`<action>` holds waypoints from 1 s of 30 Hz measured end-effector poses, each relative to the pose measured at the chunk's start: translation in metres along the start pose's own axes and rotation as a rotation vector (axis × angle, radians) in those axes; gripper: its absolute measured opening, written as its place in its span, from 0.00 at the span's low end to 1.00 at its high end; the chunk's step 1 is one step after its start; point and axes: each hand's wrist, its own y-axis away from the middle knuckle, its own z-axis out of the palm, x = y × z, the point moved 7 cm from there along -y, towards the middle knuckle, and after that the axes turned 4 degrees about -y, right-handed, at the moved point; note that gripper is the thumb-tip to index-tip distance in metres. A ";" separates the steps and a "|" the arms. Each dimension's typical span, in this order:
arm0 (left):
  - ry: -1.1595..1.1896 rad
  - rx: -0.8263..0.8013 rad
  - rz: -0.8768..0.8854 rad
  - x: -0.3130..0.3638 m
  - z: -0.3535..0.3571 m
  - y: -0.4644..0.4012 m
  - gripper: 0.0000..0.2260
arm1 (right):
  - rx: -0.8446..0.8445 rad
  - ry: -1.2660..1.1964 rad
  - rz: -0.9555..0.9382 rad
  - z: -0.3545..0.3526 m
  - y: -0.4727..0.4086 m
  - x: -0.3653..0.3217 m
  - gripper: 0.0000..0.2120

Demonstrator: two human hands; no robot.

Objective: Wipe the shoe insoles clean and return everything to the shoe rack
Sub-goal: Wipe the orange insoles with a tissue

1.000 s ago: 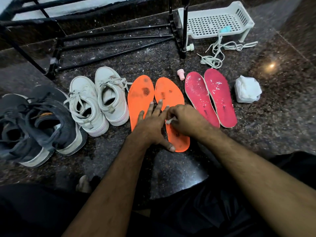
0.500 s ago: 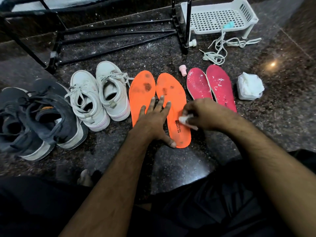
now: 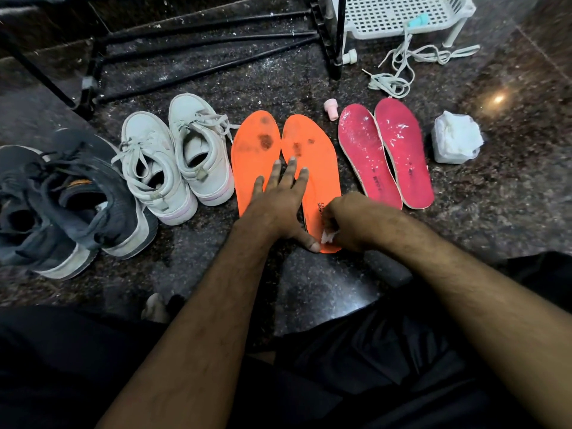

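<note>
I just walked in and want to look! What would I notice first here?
The two bright orange insoles in the middle of the floor, dark smudges near their toes. The left hand presses on them while the right hand rubs one heel with a white wipe. Speckled pink insoles lie just right.

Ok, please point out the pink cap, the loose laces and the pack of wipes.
pink cap (image 3: 331, 108): head view, on its side wall.
loose laces (image 3: 390, 85): head view, on the tangled bundle.
pack of wipes (image 3: 456, 138): head view, on the white top wipe.
</note>
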 end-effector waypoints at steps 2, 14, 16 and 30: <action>-0.014 -0.005 0.001 0.000 0.000 0.001 0.71 | -0.110 -0.179 -0.038 0.006 0.005 0.003 0.03; 0.066 0.018 0.018 -0.003 0.000 0.000 0.70 | 0.591 -0.328 -0.136 -0.050 -0.046 0.037 0.09; 0.082 0.030 0.004 -0.005 0.001 0.001 0.71 | 0.521 -0.291 -0.210 -0.043 -0.049 0.029 0.10; 0.031 0.082 0.006 -0.007 -0.011 0.006 0.74 | 0.199 -0.200 -0.246 -0.046 0.001 0.024 0.09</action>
